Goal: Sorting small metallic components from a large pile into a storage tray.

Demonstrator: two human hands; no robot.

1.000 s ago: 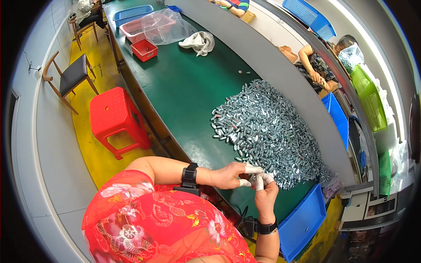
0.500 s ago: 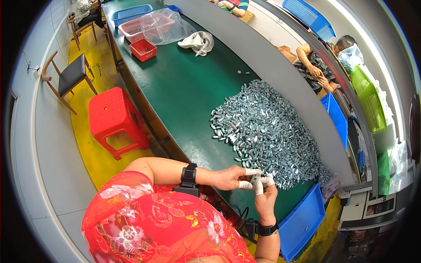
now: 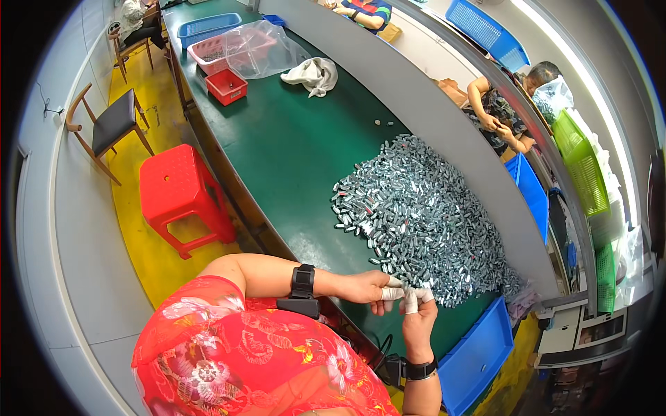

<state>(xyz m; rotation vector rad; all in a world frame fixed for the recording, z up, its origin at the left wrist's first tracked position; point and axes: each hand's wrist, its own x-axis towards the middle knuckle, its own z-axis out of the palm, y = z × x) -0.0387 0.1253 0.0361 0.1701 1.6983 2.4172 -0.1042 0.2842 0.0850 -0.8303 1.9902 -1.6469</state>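
Observation:
My left hand (image 3: 374,290) and my right hand (image 3: 419,320) meet at the near edge of a big pile of small silvery metal pieces (image 3: 423,215). White coverings wrap several of my fingertips. Both hands are closed in a pinch, their fingertips almost touching. Whatever sits between them is too small and too hidden to make out. The pile is spread over a green tabletop (image 3: 291,152), just beyond my fingers.
A blue tray (image 3: 479,357) lies right of my right hand. Farther up are a white cloth (image 3: 312,75), a red basket (image 3: 227,86), a pink basket (image 3: 208,57) and a plastic bag (image 3: 263,52). A grey divider (image 3: 416,104) borders the table; a red stool (image 3: 184,194) stands left. Other people sit nearby.
My left-hand fingers have drawn closer together, and its fingertips sit slightly lower. Both hands stay at the pile's near edge. Across the divider, a person's hands have shifted.

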